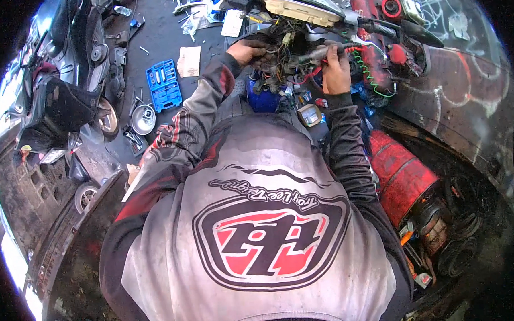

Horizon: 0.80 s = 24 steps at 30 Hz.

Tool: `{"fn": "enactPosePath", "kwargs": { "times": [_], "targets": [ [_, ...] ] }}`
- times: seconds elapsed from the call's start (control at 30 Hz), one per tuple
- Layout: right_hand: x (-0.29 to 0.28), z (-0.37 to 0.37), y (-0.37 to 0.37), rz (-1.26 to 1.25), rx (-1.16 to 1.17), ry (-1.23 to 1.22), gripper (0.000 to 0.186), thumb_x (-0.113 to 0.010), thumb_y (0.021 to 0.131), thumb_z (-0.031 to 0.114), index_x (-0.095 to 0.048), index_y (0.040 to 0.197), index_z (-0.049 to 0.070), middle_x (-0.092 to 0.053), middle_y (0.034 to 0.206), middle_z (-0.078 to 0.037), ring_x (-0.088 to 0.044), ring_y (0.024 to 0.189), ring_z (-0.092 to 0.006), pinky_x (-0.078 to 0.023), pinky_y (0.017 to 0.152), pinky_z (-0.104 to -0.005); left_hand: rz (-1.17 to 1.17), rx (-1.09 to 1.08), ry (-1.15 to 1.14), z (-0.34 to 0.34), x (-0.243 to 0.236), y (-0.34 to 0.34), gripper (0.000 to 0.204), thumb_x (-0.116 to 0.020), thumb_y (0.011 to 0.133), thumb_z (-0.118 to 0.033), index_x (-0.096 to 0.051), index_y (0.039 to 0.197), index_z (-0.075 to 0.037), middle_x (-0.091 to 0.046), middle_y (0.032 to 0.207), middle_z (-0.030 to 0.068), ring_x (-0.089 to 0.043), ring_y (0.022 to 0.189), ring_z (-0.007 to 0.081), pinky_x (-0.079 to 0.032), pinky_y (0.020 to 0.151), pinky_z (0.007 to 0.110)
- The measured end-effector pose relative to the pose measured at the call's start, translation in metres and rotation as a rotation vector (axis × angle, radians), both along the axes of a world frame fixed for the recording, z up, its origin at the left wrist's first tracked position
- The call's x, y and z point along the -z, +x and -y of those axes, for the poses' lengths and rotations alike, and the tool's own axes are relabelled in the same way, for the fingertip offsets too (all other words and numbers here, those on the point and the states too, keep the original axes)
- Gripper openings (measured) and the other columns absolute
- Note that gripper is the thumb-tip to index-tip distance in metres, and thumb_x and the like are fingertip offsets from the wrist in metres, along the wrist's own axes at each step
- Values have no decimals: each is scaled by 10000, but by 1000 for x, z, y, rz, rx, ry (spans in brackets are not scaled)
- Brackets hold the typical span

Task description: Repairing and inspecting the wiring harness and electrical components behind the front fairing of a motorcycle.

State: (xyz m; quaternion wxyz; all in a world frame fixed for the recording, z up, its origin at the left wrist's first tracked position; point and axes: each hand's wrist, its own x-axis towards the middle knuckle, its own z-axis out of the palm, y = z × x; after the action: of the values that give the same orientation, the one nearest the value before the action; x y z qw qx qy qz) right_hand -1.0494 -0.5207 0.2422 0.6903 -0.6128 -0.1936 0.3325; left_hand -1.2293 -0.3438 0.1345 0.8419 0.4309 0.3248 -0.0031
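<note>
In front of me a motorcycle's front end stands with its wiring harness (284, 56) exposed as a tangle of dark and coloured wires. My left hand (247, 52) reaches in from the left, its fingers closed on the dark edge of that harness. On the right side, my right hand (336, 71) pinches a slim greyish test probe (316, 56) between thumb and fingers, pointing toward the wires. A green coiled cord (363, 72) hangs just right of this hand. Above the wiring sits the pale headlight housing (302, 10). Where the probe's tip touches is hard to see.
A blue tool case (163, 85) lies open on the left beside a piece of cardboard (189, 61) and a round metal lamp (143, 119). Another motorcycle (65, 106) stands far left. A red drum (398, 174) is at my right, by a graffiti-marked wall (466, 94).
</note>
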Motion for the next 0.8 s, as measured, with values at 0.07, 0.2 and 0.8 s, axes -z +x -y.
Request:
{"fn": "enactPosePath", "kwargs": {
  "times": [0.07, 0.2, 0.8],
  "targets": [
    [-4, 3, -2, 72, -46, -85, 306, -503, 987, 320, -540, 1105, 40, -637, 870, -84, -611, 732, -171, -513, 631, -299, -7, -63, 21, 0, -2, -7, 305, -595, 878, -50, -587, 1168, 46, -674, 1010, 133, -660, 837, 190, -554, 730, 302],
    [5, 3, -22, -95, 64, 61, 267, -571, 959, 252, -524, 1099, 30, -648, 880, -113, -660, 729, -227, -554, 618, -337, -50, -81, -25, -2, -9, -15, 257, -569, 887, -58, -611, 1123, 33, -674, 981, 133, -642, 752, 179, -545, 662, 289],
    [47, 13, -32, -117, 50, -76, 345, -634, 908, 102, -486, 1179, -51, -645, 1002, -149, -666, 846, -248, -580, 763, -361, -112, -88, -75, 9, -29, -4, 304, -596, 928, -228, -572, 1152, -24, -678, 998, 72, -676, 792, 187, -564, 575, 311]
  ]
}}
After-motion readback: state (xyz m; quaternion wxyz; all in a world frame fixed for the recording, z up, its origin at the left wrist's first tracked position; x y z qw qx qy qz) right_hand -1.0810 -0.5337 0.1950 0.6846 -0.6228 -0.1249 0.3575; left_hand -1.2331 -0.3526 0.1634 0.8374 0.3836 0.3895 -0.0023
